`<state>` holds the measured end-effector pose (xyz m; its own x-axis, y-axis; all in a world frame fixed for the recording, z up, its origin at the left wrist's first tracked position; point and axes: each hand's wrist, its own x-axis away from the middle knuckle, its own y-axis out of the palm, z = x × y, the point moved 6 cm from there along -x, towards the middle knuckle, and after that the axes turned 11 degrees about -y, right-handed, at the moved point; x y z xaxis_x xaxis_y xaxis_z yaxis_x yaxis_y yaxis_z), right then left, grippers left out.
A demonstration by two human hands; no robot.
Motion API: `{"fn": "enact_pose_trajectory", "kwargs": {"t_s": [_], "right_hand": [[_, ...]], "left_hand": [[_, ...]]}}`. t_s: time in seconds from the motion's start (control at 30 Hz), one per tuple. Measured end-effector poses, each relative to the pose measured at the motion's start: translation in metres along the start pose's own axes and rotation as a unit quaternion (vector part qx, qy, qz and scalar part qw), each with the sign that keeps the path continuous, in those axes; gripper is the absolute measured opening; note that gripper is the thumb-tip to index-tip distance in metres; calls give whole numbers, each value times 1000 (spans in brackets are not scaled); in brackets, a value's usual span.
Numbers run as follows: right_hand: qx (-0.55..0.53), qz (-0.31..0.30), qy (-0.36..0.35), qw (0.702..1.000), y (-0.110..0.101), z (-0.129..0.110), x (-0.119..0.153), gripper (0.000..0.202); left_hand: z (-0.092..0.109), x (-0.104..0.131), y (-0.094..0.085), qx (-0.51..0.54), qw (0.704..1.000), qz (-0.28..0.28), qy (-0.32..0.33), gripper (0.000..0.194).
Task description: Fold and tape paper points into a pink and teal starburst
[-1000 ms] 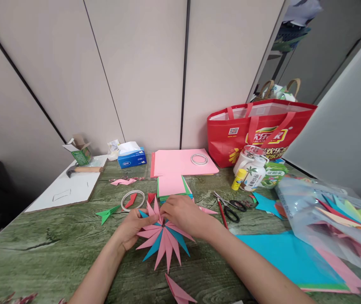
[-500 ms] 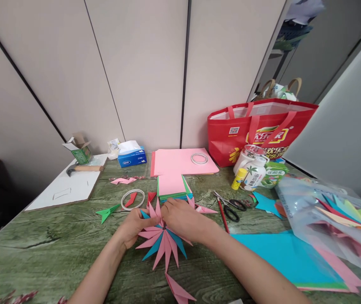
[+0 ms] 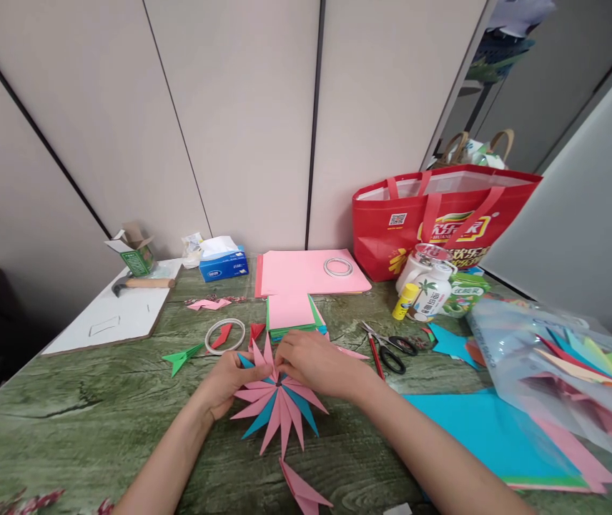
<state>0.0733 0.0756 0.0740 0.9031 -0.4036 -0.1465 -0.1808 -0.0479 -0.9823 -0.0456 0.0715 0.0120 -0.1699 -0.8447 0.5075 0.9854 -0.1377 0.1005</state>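
- While my left hand (image 3: 225, 383) pinches the upper left points of a pink-and-blue folded-paper star (image 3: 284, 415), my right hand (image 3: 311, 361) grips it near the centre with bent fingertips (exactly which fold, I can't tell).
- The star is in front of me over the green wood-grain table (image 3: 96, 415), on the near side of a small stack of coloured paper (image 3: 289, 313).
- Just below its lowest tip is a loose pink folded piece (image 3: 303, 490); to the left are a green folded piece (image 3: 180, 357) and a white tape ring (image 3: 225, 337).
- Right of my right hand lie a red pencil (image 3: 374, 355) and black-handled scissors (image 3: 397, 352), with blue sheets (image 3: 477, 436) nearer me.
- Behind the scissors stands a yellow glue stick (image 3: 405, 302) (its label too small to read), touching a white bottle (image 3: 435, 295) with a palm tree and dark characters. Beside that, a green carton (image 3: 464, 295) seems to read 优酸乳.
- Further back, the red bag (image 3: 386, 236) shows a QR code and big characters, 乐 and 家 among them (a strap covers part).
- Over on the left are a blue tissue box (image 3: 224, 267) with a small oval logo I can't make out, a small green box (image 3: 139, 262) with fine white print, and a hammer (image 3: 148, 283) on a white board (image 3: 107, 322).
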Motion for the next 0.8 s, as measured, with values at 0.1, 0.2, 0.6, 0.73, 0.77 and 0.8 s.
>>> {"fn": "enact_pose_trajectory", "kwargs": {"t_s": [0.1, 0.2, 0.6, 0.73, 0.77, 0.8], "right_hand": [[45, -2, -10, 999, 8, -3, -3, 16], [73, -9, -18, 997, 14, -7, -6, 14], [27, 3, 15, 1000, 6, 0, -4, 15], [1, 3, 50, 999, -1, 5, -2, 13], [-3, 5, 58, 998, -3, 6, -1, 13], [-6, 7, 66, 998, -5, 8, 0, 13]], "left_hand": [[-1, -1, 1, 4, 1000, -6, -6, 22], [-1, -2, 1, -3, 1000, -5, -4, 19], [-1, -2, -1, -16, 1000, -10, 2, 22], [-3, -4, -3, -16, 1000, -11, 7, 22], [-4, -4, -3, -17, 1000, -10, 7, 22], [-4, -4, -4, -16, 1000, -6, 6, 22]]}}
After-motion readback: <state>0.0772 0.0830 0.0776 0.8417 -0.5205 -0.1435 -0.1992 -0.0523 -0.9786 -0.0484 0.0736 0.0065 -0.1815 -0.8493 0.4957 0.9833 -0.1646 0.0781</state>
